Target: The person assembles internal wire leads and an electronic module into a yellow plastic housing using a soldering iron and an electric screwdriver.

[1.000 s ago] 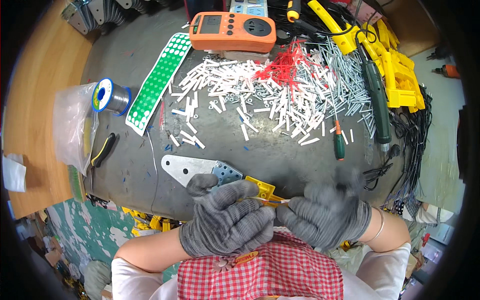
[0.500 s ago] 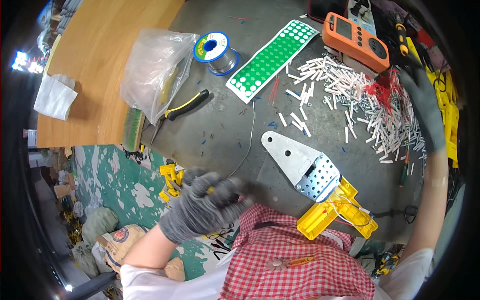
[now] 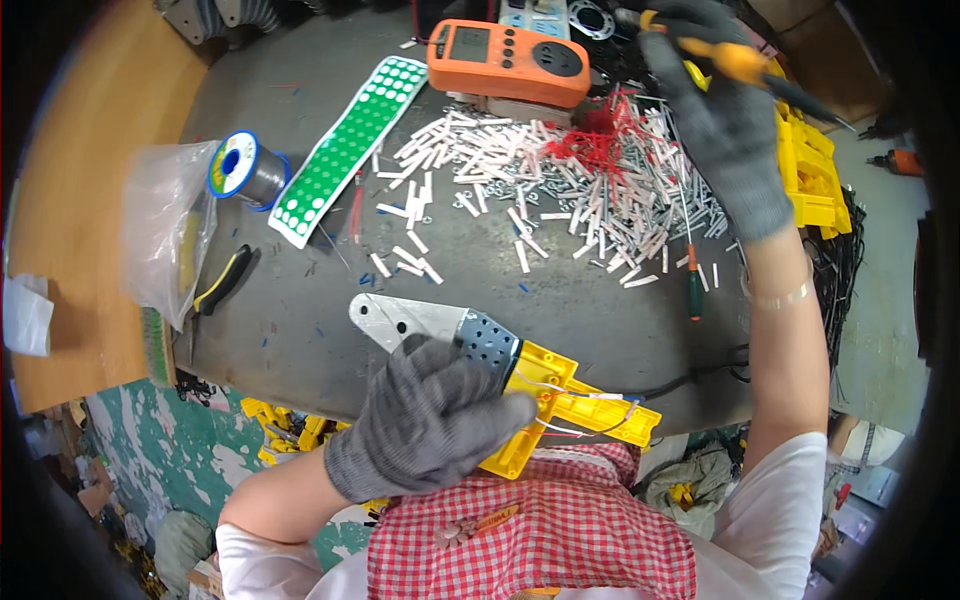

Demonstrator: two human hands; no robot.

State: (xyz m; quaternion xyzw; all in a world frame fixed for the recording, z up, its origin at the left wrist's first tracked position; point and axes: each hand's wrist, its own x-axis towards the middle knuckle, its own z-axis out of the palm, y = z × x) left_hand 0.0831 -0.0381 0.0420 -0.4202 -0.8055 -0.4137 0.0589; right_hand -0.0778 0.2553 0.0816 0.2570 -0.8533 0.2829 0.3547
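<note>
My left hand [image 3: 430, 415], in a grey glove, lies curled over a half-built tool, its thumb across the yellow plastic housing [image 3: 518, 455]. A flat grey metal plate [image 3: 375, 315] with holes and a perforated metal guard [image 3: 487, 340] extend left from that housing. White and red wires lie in the open shell. At the far right, my gloved right hand [image 3: 725, 130] is closed on a tool with a yellow-orange handle [image 3: 735, 62] and a dark end; motion blurs it, so its exact kind is unclear. Yellow plastic shells [image 3: 815, 175] sit beside that hand.
Behind the heap of white sleeves and metal bits [image 3: 640, 215] stands an orange multimeter [image 3: 510, 62]. A green-handled screwdriver [image 3: 694, 285] lies at its edge. Leftward are a green sticker sheet [image 3: 345, 150], a solder spool [image 3: 250, 170], pliers [image 3: 225, 280] and a plastic bag [image 3: 165, 225].
My left hand has come from the table's near edge onto the yellow housing. My right hand has picked up the yellow-orange handled tool. The view has swung right.
</note>
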